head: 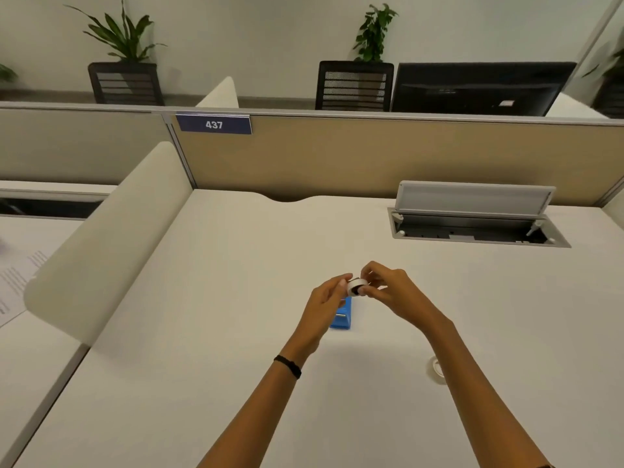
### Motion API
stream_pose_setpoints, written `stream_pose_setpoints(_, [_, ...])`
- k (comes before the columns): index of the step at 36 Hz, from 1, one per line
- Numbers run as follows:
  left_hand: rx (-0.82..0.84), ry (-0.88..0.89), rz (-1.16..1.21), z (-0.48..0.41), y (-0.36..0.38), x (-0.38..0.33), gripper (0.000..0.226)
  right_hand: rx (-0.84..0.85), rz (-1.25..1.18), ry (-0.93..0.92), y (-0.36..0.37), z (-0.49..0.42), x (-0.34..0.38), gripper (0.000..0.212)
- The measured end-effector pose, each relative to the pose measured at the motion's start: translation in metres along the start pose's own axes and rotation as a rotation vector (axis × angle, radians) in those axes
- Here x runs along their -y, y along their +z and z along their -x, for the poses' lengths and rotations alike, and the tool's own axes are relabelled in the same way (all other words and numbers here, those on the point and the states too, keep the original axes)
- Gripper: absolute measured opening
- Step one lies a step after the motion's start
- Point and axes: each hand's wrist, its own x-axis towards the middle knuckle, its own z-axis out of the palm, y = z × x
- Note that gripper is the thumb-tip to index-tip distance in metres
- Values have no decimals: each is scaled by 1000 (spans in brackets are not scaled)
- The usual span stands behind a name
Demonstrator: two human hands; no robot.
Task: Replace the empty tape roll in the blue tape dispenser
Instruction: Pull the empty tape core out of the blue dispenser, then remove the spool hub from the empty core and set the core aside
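Roll (356, 286) of tape sits raised above mid-table (202, 282), clamped from both sides: left grip (329, 297) pinches its left edge, right grip (385, 285) its right. Blue dispenser (341, 315) lies on the table just below them. A clear ring (436, 369) rests nearer the right arm.

A plain off-white laminate worktop (236, 265) carries a bright blue plastic tape dispenser (341, 315). The small round tape roll (356, 286) is white with a black core. A navy sign (214, 124) shows white 437.
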Motion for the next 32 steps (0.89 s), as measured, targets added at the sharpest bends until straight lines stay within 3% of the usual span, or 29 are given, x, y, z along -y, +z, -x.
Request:
stream_pose_setpoints(12, [-84,-19,105,50,16,4,20,-113,-252,57,25,58,12,12])
stream_pose_setpoints(19, [-206,-7,42,69,22,16,26,-178,-288,61,46,72,20,11])
stream_pose_setpoints(25, [-234,-39,23,81,31,30,25,-277,-244,208,66,78,14,12])
stream_pose_setpoints(32, [-299,-44,-45,86,40,43,22,-237,-218,334,80,85,9,18])
